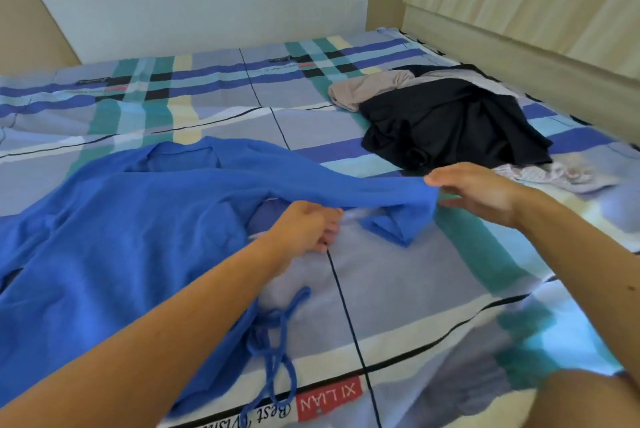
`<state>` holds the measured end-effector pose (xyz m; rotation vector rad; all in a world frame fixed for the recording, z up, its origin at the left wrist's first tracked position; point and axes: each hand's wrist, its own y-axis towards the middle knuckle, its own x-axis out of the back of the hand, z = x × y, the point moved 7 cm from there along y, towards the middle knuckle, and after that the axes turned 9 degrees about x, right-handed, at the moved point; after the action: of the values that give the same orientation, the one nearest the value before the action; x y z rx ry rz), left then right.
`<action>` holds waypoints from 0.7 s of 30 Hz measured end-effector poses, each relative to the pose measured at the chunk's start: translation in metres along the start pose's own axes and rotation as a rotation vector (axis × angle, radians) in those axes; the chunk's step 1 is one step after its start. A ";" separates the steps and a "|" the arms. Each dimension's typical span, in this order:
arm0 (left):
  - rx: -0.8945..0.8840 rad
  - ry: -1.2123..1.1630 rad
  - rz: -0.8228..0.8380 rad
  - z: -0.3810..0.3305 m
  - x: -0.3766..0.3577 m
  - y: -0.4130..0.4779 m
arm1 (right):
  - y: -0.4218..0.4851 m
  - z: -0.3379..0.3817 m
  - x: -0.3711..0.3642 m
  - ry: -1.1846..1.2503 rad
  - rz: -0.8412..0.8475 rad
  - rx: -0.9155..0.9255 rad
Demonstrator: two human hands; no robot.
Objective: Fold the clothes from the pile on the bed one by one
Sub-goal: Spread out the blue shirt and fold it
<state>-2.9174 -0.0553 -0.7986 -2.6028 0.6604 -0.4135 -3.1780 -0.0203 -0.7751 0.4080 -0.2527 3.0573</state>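
On the plaid-sheeted bed (398, 289), our right hand (474, 192) pinched the cuff (420, 193) of a thin blue long-sleeved garment (121, 219) while our left hand (304, 226) gripped the sleeve (346, 185) nearer its body, apparently stretching it straight for folding; the black-and-beige pile (450, 122) lay beyond our right hand.

Blue garment (131, 219) — black clothes (450, 122) — blue-green plaid bedsheet (398, 289).

Bright, even light; wide-angle bending at edges, lower right corner perhaps motion-blurred.
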 end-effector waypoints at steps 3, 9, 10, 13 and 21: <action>0.024 -0.252 0.081 -0.019 -0.037 0.010 | 0.004 0.024 0.013 0.381 -0.120 0.190; 0.078 -0.584 0.414 -0.038 -0.104 -0.007 | 0.006 0.022 0.033 -0.114 -0.177 0.084; 0.098 -0.592 0.461 -0.034 -0.111 -0.008 | 0.004 0.016 0.033 -0.227 -0.115 0.042; 0.201 -0.316 0.426 -0.016 -0.113 -0.011 | -0.014 -0.015 0.029 -0.517 0.172 -0.272; -0.263 0.347 -0.356 -0.052 0.015 0.018 | -0.026 -0.013 0.068 -0.270 0.045 -0.259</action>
<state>-2.9314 -0.0942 -0.7589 -2.9372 0.3711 -0.9628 -3.2449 0.0087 -0.7652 0.8045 -0.6674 2.9479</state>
